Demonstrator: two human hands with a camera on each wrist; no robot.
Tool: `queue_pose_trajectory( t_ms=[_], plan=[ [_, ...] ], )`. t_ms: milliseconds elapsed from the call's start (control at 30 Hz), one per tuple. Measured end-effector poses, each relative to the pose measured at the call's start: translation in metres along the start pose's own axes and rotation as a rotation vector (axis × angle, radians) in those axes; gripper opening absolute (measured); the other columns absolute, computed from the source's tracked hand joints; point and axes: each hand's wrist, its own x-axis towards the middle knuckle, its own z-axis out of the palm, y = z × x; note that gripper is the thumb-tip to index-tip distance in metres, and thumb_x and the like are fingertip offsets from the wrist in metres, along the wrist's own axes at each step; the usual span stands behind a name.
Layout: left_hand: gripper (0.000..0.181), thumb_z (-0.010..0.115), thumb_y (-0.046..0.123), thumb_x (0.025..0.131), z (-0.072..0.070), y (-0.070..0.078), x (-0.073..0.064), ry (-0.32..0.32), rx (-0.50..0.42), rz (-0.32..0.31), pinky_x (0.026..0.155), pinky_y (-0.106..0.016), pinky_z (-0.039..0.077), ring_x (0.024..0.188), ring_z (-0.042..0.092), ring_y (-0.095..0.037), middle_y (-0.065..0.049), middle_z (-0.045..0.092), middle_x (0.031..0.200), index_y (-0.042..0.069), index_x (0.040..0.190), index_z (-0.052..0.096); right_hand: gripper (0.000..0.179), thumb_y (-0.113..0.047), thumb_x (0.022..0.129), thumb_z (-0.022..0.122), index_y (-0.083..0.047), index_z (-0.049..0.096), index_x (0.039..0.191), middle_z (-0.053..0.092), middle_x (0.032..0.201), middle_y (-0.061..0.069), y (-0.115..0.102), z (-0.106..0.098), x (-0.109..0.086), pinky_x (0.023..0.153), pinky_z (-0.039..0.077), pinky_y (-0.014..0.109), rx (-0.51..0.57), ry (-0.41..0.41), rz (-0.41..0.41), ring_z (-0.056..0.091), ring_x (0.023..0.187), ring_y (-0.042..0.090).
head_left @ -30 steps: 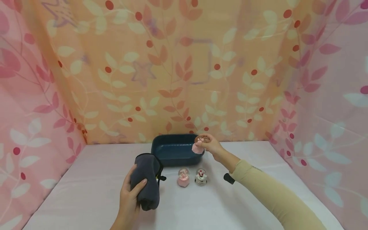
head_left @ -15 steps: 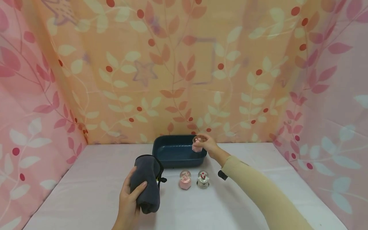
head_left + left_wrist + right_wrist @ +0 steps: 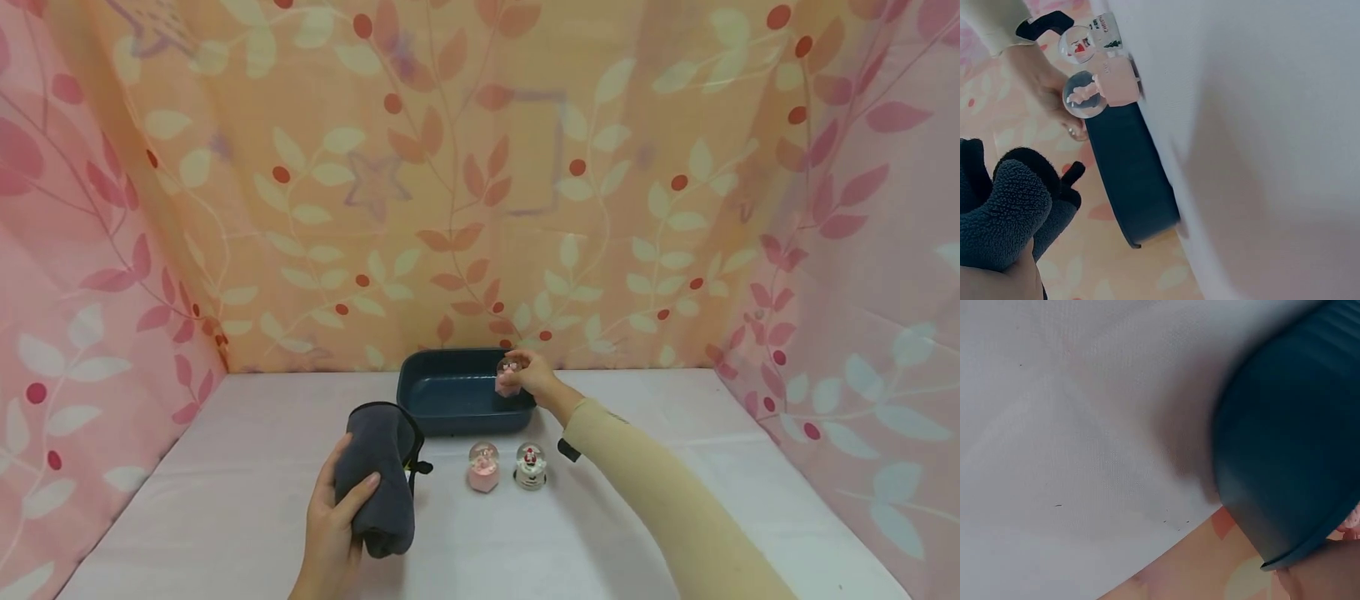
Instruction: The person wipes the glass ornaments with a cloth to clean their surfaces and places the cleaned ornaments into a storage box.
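Note:
A rolled dark grey cloth with black edging (image 3: 375,479) is gripped by my left hand (image 3: 330,517), thumb across its front, left of the dish. In the left wrist view the cloth's fuzzy folds (image 3: 1013,206) fill the lower left. My right hand (image 3: 543,382) pinches a small snow globe with a pink base (image 3: 507,385) over the right end of a dark blue rectangular dish (image 3: 457,421). In the right wrist view, the dish wall (image 3: 1285,437) hides most of that hand. A second pink-based snow globe (image 3: 483,477) stands upright in front of the dish.
Right of the standing pink globe is a white-based snow globe with a red figure (image 3: 530,467). A black strap piece (image 3: 568,450) hangs at the right sleeve (image 3: 645,483). The white-covered table (image 3: 262,467) ends at a floral curtain (image 3: 315,250) behind the dish.
My right hand has moved the pink-based snow globe slightly left, farther in over the dish's right end. The left hand keeps its grip on the rolled cloth almost in place.

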Motion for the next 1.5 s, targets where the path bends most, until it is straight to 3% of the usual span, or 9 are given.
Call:
queue_pose_trajectory(
  t_ms=[333,600,800,967,1067,1233,1500],
  plan=[
    [0.067,0.056,0.002,0.095,0.001,-0.005,-0.006,-0.008,-0.017,-0.012,0.080,-0.029,0.054,0.111,0.058,-0.012,-0.012,0.016,0.153,0.019,0.150,0.022,0.052,0.020,0.079,0.064,0.008,0.049,0.128,0.051,0.129,0.025,0.011,0.003,-0.003,0.076,0.054,0.030,-0.056,-0.004,0.070,0.055,0.098,0.028],
    [0.068,0.057,0.003,0.095,0.002,-0.006,-0.008,0.013,-0.002,-0.038,0.082,-0.029,0.053,0.113,0.056,-0.012,-0.009,0.015,0.154,0.019,0.151,0.021,0.057,0.023,0.075,0.064,0.007,0.050,0.127,0.054,0.117,0.022,0.008,0.003,-0.007,0.057,0.045,0.024,-0.143,0.019,0.130,0.052,0.080,0.020],
    [0.068,0.058,0.004,0.095,0.002,-0.006,-0.007,0.031,0.020,-0.048,0.083,-0.029,0.053,0.113,0.055,-0.011,-0.008,0.015,0.154,0.021,0.151,0.022,0.058,0.018,0.082,0.062,0.007,0.041,0.135,0.047,0.131,0.026,-0.002,0.000,-0.010,0.069,0.051,0.031,-0.137,-0.026,0.147,0.064,0.095,0.031],
    [0.065,0.056,0.003,0.096,0.001,-0.004,-0.007,0.025,0.017,-0.018,0.083,-0.028,0.053,0.113,0.055,-0.011,-0.005,0.021,0.149,0.021,0.150,0.024,0.059,0.012,0.084,0.064,0.006,0.040,0.138,0.037,0.141,0.027,-0.014,-0.008,-0.015,0.092,0.044,0.050,-0.142,-0.030,0.139,0.047,0.120,0.037],
    [0.066,0.056,0.003,0.096,0.001,-0.003,-0.006,0.020,0.023,-0.006,0.084,-0.028,0.053,0.113,0.055,-0.011,-0.005,0.021,0.149,0.020,0.151,0.023,0.058,0.011,0.085,0.064,0.005,0.041,0.138,0.036,0.142,0.028,-0.020,-0.014,-0.017,0.096,0.042,0.053,-0.126,0.014,0.119,0.044,0.121,0.038],
    [0.067,0.056,0.004,0.096,0.001,-0.001,-0.005,0.032,0.024,-0.016,0.084,-0.027,0.052,0.114,0.053,-0.010,-0.007,0.016,0.153,0.021,0.152,0.022,0.051,0.013,0.083,0.063,0.008,0.046,0.131,0.045,0.132,0.029,-0.020,-0.023,-0.022,0.091,0.046,0.051,-0.118,0.106,0.096,0.051,0.111,0.038],
    [0.066,0.055,0.002,0.097,0.003,0.004,-0.007,0.026,0.003,-0.005,0.084,-0.026,0.052,0.113,0.054,-0.009,-0.006,0.015,0.154,0.021,0.151,0.023,0.047,0.007,0.087,0.062,0.007,0.047,0.132,0.053,0.117,0.026,-0.005,-0.035,-0.044,0.095,0.045,0.052,-0.032,0.161,0.135,0.056,0.110,0.037]
  ],
)
